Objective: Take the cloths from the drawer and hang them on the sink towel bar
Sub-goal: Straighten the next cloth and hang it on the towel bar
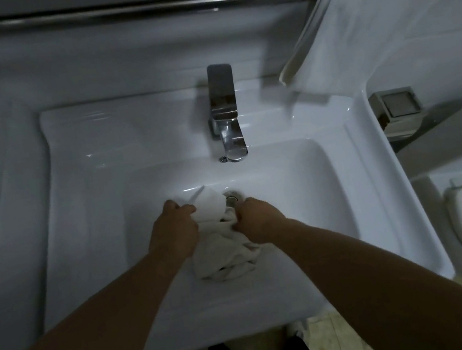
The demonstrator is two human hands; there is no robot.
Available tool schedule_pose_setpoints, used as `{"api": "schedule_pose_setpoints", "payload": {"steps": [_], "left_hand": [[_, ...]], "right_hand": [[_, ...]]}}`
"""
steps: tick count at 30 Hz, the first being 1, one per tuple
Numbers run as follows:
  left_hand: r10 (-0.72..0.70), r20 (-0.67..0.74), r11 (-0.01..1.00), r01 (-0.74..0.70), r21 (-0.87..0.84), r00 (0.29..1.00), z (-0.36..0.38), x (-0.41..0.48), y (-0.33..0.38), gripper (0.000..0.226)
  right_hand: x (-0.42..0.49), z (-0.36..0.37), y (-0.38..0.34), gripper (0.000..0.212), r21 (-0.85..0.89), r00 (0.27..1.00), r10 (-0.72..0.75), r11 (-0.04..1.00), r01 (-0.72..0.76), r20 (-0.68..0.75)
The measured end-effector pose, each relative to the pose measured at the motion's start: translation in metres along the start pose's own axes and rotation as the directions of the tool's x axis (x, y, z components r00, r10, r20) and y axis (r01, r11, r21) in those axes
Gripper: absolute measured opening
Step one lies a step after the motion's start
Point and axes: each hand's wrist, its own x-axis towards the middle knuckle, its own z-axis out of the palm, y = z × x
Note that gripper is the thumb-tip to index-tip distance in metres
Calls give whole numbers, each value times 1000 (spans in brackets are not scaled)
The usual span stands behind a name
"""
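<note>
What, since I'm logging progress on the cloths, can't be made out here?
Head view only.
The drawer: outside the frame.
The cloth bundle: crumpled, one cloth or several unclear.
Fingertips of left hand and right hand: buried in the bundle.
The drain: partly under the bundle.
The towel bar, right end: under the hung towel.

Single view: wide-angle camera on my head. Faces forward, tilted steeply down over sink. Close range: my forearms enter at bottom edge, left hand and right hand near frame centre. Top edge reaches towel bar; bottom edge shows floor.
</note>
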Motion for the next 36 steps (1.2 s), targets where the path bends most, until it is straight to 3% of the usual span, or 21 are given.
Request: {"api": "schedule_pose_setpoints", "payload": {"steps": [3, 7, 11, 14, 17, 21, 25, 30, 34, 36], "left_hand": [[-4, 21, 1000, 4, -27, 1000, -38, -25, 6, 44], [147, -49, 983, -152, -108, 988, -88, -82, 23, 51], [246, -27, 959, -247, -136, 969, -144, -124, 48, 84], [279, -57, 929, -284, -236, 959, -179, -151, 83, 93], [296, -119, 878, -319, -357, 948, -207, -169, 119, 86], [189, -170, 841, -248, -480, 967, -241, -172, 148, 69], [234, -318, 909, -323, -264, 919, -262, -180, 164, 30], [296, -421, 918, -377, -122, 857, -296, -187, 175, 33], [363, -486, 856, -491, -162, 795, -318, -194, 181, 26], [394, -449, 840, -512, -177, 802, -326, -196, 184, 25]], "right_hand": [[-30, -36, -6, 24, 114, 991, -80, 991, 67, 110], [-72, -92, -28, 23, 363, 990, -115, 929, 77, 84], [-122, -160, -58, 27, 404, 990, -131, 904, 142, -55], [-154, -199, -77, 31, 464, 982, -140, 867, 182, -124], [-178, -229, -96, 35, 510, 978, -118, 838, 192, -174], [-204, -255, -110, 38, 635, 976, -77, 749, 190, -202], [-221, -279, -120, 38, 633, 975, -21, 757, 161, -223], [-246, -307, -128, 29, 589, 962, 28, 795, 143, -272], [-265, -326, -134, 48, 627, 949, 62, 764, 155, -310], [-272, -335, -137, 53, 612, 940, 62, 773, 168, -335]]}}
